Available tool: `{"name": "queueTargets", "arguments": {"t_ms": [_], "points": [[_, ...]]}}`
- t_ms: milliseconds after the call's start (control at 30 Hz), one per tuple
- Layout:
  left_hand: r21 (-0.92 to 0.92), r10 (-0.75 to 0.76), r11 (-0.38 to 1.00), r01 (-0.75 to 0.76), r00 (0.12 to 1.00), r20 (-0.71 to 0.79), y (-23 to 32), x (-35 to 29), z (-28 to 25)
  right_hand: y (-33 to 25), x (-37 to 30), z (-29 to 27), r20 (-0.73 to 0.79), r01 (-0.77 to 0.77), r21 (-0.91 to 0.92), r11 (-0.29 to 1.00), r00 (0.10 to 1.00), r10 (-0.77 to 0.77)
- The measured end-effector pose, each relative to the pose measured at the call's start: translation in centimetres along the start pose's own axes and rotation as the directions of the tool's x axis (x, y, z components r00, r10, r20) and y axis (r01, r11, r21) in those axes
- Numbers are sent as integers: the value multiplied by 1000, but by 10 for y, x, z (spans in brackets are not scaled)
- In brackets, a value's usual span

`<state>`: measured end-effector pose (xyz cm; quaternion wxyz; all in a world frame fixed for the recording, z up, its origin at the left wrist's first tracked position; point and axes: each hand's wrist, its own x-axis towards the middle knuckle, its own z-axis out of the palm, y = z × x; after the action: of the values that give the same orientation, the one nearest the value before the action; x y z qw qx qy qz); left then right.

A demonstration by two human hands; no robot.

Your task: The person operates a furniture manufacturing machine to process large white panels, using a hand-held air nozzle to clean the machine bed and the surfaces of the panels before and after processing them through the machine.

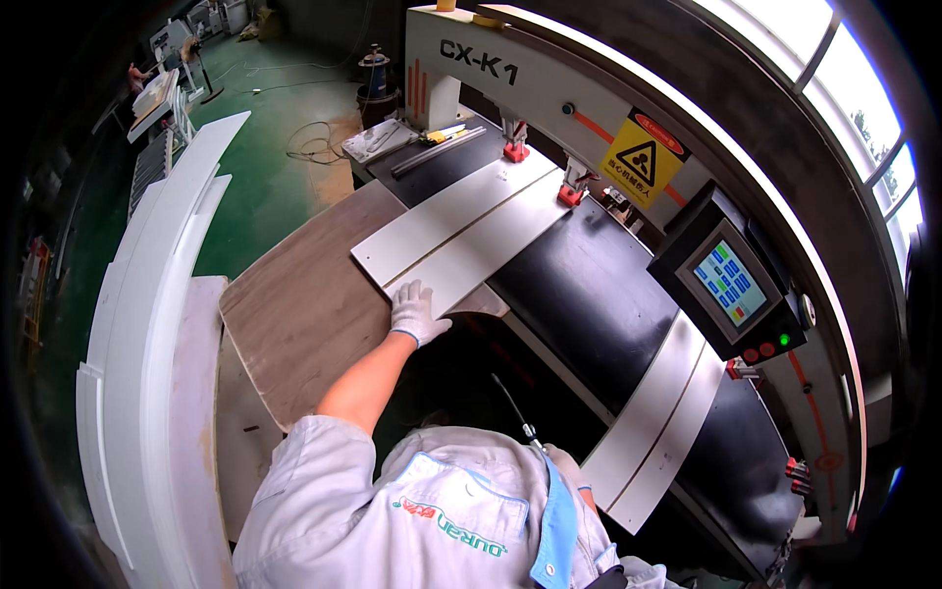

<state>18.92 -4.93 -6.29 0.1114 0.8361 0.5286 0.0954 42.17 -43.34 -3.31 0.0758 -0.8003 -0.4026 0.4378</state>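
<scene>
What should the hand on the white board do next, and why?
Probably push the board a little further toward the red clamps. The gloved left hand lies flat on its near corner, and its far end already sits by the clamps under the machine. The right hand is hidden, so I can't say what it does.

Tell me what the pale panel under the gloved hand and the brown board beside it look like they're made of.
The pale panel looks like smooth grey-white sheet, possibly laminate or plastic: flat, matte, with a thin groove down its length. The brown board looks like plywood or bare wood: dull, grainy, scuffed. The left hand in a white knit glove rests on the panel's near corner.
</scene>
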Motion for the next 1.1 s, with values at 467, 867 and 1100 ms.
{"name": "queueTargets", "arguments": {"t_ms": [467,867,1100], "points": [[45,43,998,-51,986,159,-5,52,-12,-93,35,18,-16,-129,16,991,991,130],[11,100,995,-103,983,155,-13,56,-6,-127,53,30,-6,-142,59,988,990,142],[4,94,995,-96,985,146,-14,57,-6,-117,59,57,-188,-267,167,949,936,296]]}}
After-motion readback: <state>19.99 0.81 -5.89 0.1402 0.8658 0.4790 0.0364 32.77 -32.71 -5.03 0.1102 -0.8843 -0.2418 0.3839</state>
